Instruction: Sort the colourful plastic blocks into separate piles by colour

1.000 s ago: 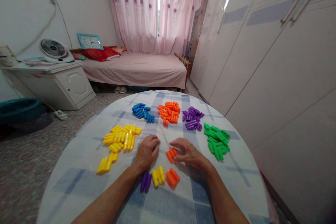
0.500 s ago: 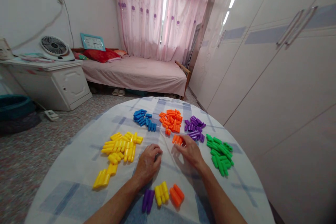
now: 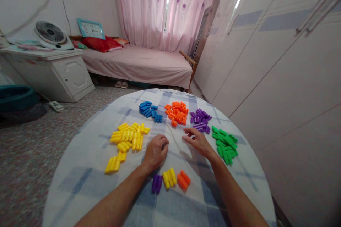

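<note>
My right hand (image 3: 199, 143) hovers over the cloth with thumb and fingers apart and nothing between them. It is nearest to the purple bullet-shaped building blocks (image 3: 201, 117) and the orange ones (image 3: 177, 111). My left hand (image 3: 156, 151) rests on the cloth to the right of the yellow blocks (image 3: 127, 136), fingers loosely bent, thumb apart, with nothing visible in it. Between my forearms lie a purple block piece (image 3: 157, 183), a yellow piece (image 3: 169, 178) and an orange piece (image 3: 183, 180) in a row.
A round table with a checked cloth (image 3: 87, 149) carries everything. Blue blocks (image 3: 149, 110) lie at the back left, green blocks (image 3: 225, 144) at the right. Beyond stand a bed (image 3: 138, 62), a white cabinet (image 3: 71, 78) with a fan (image 3: 51, 33), and a wardrobe (image 3: 279, 78).
The orange block piece that my right hand pinched is out of it, and the fingers have spread. My left hand stays in place. The view has tilted down slightly.
</note>
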{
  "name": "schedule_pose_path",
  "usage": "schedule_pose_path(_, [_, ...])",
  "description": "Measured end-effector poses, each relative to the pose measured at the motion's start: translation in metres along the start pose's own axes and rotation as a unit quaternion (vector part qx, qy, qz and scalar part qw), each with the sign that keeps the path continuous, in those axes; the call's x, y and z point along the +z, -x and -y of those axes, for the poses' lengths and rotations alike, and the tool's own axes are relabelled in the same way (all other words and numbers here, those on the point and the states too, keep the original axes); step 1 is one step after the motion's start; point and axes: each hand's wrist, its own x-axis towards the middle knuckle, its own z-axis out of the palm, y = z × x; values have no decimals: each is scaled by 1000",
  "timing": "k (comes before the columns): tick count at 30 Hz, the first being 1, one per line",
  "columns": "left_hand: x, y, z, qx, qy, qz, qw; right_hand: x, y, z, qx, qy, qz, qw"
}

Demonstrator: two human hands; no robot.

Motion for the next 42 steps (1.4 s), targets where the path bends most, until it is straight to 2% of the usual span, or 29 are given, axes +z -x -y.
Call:
schedule_pose_path(3, [1,0,2,1,-5,-2,1000,-7,56,8,2,-36,153,987])
schedule_pose_path(5, [1,0,2,-1,-7,0,1000,-9,82,16,-7,-19,207,978])
schedule_pose_path(8, [1,-1,2,-1,-7,2,1000,-4,101,29,-40,42,211,976])
schedule_pose_path(12, [-1,0,1,-1,-1,1,1000,3,103,38,-63,107,172,977])
schedule_pose_path(15, [0,0,1,-6,5,1,1000,-3,86,31,-47,99,158,981])
schedule_pose_path(17, [1,0,1,-9,9,4,1000,-9,62,23,-36,94,114,988])
schedule_pose_path(22, [1,-1,2,-7,17,2,1000,-11,-26,6,-13,120,-51,991])
schedule_pose_path(26, [-1,-1,0,-15,20,5,1000,0,-84,4,8,146,-123,982])
schedule_pose_path(31, [-1,-1,0,-19,21,5,1000,8,-109,-2,32,145,-171,974])
schedule_pose_path(34, [1,0,3,-13,18,4,1000,8,-100,-6,20,114,-207,972])
schedule_pose_path(37, [2,0,4,-8,12,2,1000,10,-70,-8,-5,71,-213,974])
schedule_pose_path(39, [2,0,4,-5,8,1,1000,13,-40,-7,-23,33,-159,987])
schedule_pose_path(42, [1,-1,3,-1,6,-1,1000,17,9,-1,-26,-40,-14,999])
